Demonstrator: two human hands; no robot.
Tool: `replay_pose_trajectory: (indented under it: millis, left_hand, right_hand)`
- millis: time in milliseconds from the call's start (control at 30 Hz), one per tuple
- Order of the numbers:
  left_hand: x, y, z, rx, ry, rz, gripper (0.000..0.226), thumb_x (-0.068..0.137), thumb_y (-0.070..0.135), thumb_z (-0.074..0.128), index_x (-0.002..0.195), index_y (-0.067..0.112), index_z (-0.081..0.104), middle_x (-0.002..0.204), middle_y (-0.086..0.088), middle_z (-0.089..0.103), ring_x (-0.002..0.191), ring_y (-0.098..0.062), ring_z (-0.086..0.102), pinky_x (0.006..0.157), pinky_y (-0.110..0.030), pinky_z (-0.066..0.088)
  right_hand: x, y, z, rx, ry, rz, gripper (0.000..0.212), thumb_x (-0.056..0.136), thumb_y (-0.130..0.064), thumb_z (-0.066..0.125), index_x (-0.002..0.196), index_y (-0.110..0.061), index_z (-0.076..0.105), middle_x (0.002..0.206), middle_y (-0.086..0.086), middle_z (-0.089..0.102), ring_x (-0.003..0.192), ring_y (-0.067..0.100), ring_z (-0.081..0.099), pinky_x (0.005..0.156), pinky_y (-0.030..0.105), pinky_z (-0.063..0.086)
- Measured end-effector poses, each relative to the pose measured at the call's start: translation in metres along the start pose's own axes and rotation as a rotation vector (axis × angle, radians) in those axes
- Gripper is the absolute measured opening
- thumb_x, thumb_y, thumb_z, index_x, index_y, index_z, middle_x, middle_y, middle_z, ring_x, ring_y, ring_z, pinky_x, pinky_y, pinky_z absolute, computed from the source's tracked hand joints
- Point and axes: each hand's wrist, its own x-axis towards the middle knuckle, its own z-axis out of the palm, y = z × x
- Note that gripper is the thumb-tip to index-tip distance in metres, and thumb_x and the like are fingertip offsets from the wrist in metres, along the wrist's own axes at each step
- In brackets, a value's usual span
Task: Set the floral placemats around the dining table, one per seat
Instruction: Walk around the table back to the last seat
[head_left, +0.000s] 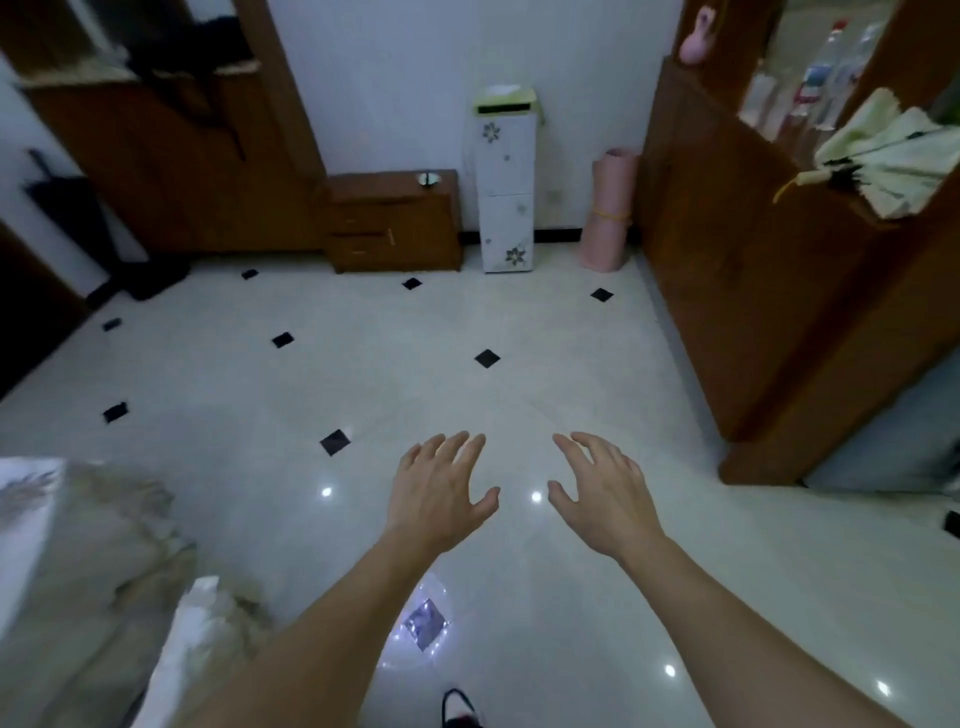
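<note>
Spread wide at the left grip (441, 493), fingers straight and fanned, palm down, nothing held. Same at the right grip (602, 493): fingers apart and slightly bent, thumb out, nothing held. Side by side and not touching, both bare forearms reaching forward over the glossy pale floor (467, 322). Just left of the left grip, a small black diamond tile (335, 442), with more like it dotted across the floor. Down at the bottom edge, the toe of a dark shoe (460, 709). At the lower left, blurred, a pale cloth (31, 499) with a grey feathery print; too smeared to tell whether a floral placemat or a cover on the desk. Far off against the white wall, a low wooden cabinet (395, 223), beside it a tall white cabinet (506, 197) with flower motifs and a green tissue box (506, 98) on top, then a rolled pink mat (608, 213) standing upright. On the right, a wooden partition (727, 260) with a folded pale umbrella (883, 150) resting on its ledge. At the far left, a black umbrella (62, 208) leaning by the wall.
</note>
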Motion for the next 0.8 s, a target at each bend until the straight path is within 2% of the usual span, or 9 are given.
replay_pose_trajectory:
  millis: [100, 367, 700, 800]
  left_hand:
    - [0.014, -0.038, -0.003, 0.028, 0.009, -0.101, 0.075, 0.084, 0.067, 0.030, 0.147, 0.026, 0.034, 0.149, 0.003, 0.045, 0.136, -0.023, 0.041, 0.112, -0.040, 0.033]
    - [0.063, -0.148, 0.009, 0.003, 0.079, -0.341, 0.073, 0.081, 0.066, 0.035, 0.140, 0.024, 0.046, 0.139, 0.003, 0.056, 0.126, -0.022, 0.051, 0.105, -0.039, 0.039]
    - [0.145, -0.325, -0.002, 0.023, 0.087, -0.515, 0.074, 0.080, 0.067, 0.031, 0.141, 0.027, 0.043, 0.143, 0.004, 0.052, 0.130, -0.023, 0.047, 0.109, -0.041, 0.035]
    - [0.151, -0.364, -0.001, 0.032, 0.071, -0.571, 0.071, 0.083, 0.065, 0.037, 0.142, 0.027, 0.042, 0.144, 0.005, 0.051, 0.131, -0.023, 0.047, 0.109, -0.041, 0.035]
  right_hand:
    - [0.051, -0.025, 0.011, 0.028, -0.030, -0.106, 0.060, 0.092, -0.046, 0.052, 0.147, -0.027, 0.038, 0.150, 0.002, 0.041, 0.138, 0.020, 0.036, 0.111, 0.040, 0.028]
    - [0.185, -0.107, 0.056, 0.034, -0.078, -0.323, 0.060, 0.091, -0.045, 0.053, 0.146, -0.027, 0.040, 0.148, 0.003, 0.043, 0.138, 0.020, 0.037, 0.111, 0.041, 0.030]
    - [0.360, -0.230, 0.119, 0.053, -0.145, -0.453, 0.058, 0.091, -0.044, 0.054, 0.145, -0.026, 0.042, 0.146, 0.002, 0.045, 0.136, 0.019, 0.039, 0.110, 0.041, 0.031]
    - [0.390, -0.265, 0.137, 0.051, -0.180, -0.508, 0.058, 0.091, -0.045, 0.054, 0.145, -0.026, 0.042, 0.146, 0.002, 0.046, 0.135, 0.020, 0.040, 0.110, 0.040, 0.031]
